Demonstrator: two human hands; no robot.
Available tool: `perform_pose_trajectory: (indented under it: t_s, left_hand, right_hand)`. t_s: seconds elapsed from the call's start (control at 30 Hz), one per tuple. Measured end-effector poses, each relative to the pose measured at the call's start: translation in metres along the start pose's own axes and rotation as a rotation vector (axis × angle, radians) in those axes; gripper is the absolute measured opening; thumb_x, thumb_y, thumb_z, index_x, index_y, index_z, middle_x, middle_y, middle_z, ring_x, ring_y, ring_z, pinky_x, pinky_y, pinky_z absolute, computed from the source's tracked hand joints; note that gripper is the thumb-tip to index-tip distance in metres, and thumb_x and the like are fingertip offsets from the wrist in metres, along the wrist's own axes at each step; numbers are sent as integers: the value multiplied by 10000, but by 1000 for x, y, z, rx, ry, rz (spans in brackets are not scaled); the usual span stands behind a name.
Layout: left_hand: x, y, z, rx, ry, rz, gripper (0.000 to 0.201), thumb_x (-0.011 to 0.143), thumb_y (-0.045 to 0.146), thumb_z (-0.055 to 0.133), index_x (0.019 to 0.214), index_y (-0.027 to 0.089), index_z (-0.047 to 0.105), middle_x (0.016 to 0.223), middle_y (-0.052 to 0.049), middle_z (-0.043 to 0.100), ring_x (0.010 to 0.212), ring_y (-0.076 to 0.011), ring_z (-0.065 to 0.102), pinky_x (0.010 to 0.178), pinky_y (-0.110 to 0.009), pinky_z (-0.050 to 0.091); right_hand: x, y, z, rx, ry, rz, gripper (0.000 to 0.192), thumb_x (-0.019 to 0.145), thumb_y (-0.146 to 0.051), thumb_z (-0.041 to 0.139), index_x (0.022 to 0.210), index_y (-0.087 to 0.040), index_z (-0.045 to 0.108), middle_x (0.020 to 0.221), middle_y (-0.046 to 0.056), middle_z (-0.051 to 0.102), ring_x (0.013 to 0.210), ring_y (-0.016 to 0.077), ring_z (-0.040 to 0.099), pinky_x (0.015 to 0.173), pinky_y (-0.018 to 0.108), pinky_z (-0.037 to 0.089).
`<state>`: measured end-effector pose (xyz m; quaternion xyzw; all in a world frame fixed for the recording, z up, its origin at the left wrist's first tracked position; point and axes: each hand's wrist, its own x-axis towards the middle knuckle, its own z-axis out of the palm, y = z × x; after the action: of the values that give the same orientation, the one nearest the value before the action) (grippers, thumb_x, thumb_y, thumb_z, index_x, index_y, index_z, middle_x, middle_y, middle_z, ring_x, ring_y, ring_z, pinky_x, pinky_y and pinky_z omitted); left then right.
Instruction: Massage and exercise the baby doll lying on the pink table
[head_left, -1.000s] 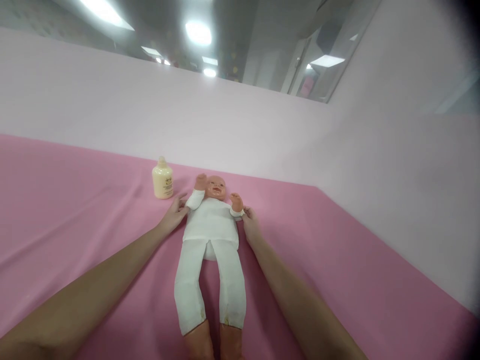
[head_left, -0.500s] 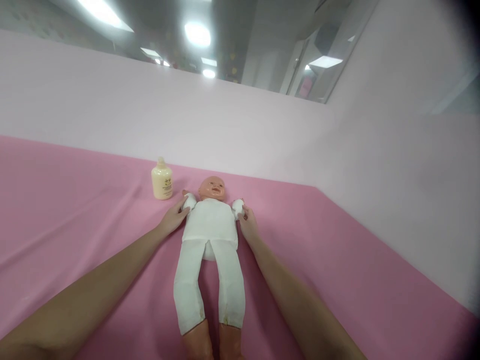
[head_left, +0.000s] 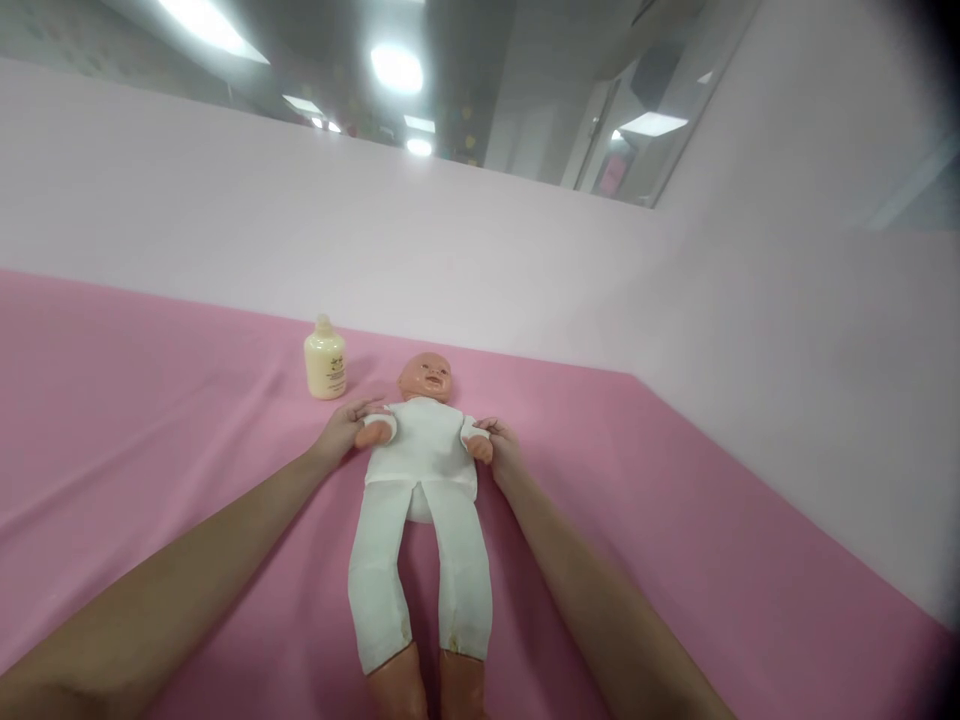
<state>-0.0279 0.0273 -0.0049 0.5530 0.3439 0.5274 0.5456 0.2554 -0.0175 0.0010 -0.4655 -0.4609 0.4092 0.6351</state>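
A baby doll (head_left: 420, 445) in a white top and white trousers lies on its back, its head away from me and its bare lower legs toward me. My left hand (head_left: 346, 425) holds the doll's arm on the left side, fingers over the white sleeve and thumb below. The doll's small hand on that side points down toward me. On the other side, my right hand (head_left: 501, 445) grips the other arm by its sleeve, with that small hand also pointing down. Both of my hands are closed round the arms, though parts of the fingers are hidden.
A pale yellow bottle (head_left: 325, 368) with a label stands left of the doll's head. Pink sheeting (head_left: 187, 420) with some creases covers the surface. White walls (head_left: 450, 250) rise behind and at the right, with a reflective pane (head_left: 465, 90) above.
Both doll arms have swung down from beside the head toward the doll's waist, moved by my hands. The doll's body and the bottle have stayed in place.
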Motion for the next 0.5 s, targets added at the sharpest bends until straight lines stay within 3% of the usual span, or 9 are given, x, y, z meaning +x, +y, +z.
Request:
perform_pose_trajectory:
  t_s: [0.2, 0.37, 0.5]
  left_hand:
    - [-4, -2, 2, 170, 121, 42, 917, 758, 308, 645, 1528, 207, 158, 1208, -122, 649, 1052, -244, 636, 951, -418, 471]
    - [-5, -6, 2, 463, 122, 38, 768, 812, 390, 594, 1496, 198, 301, 1295, -134, 614, 1126, -291, 604, 1014, -454, 424]
    - [-6, -3, 3, 624, 121, 23, 698, 851, 436, 531, 1485, 206, 351, 1437, -119, 509, 1290, -332, 494, 1088, -464, 345]
  right_hand:
    - [-5, -3, 4, -66, 64, -33, 283, 671, -262, 607, 937, -232, 517, 954, 15, 629, 872, 167, 591, 788, 307, 490]
    - [-12, -7, 6, -217, 40, -133, 494, 767, -250, 530, 1242, -261, 396, 1168, 57, 551, 1004, 169, 569, 869, 316, 481]
    - [-13, -8, 6, -273, 57, -167, 537, 793, -244, 505, 1308, -260, 355, 1214, 74, 528, 1067, 182, 554, 910, 337, 475]
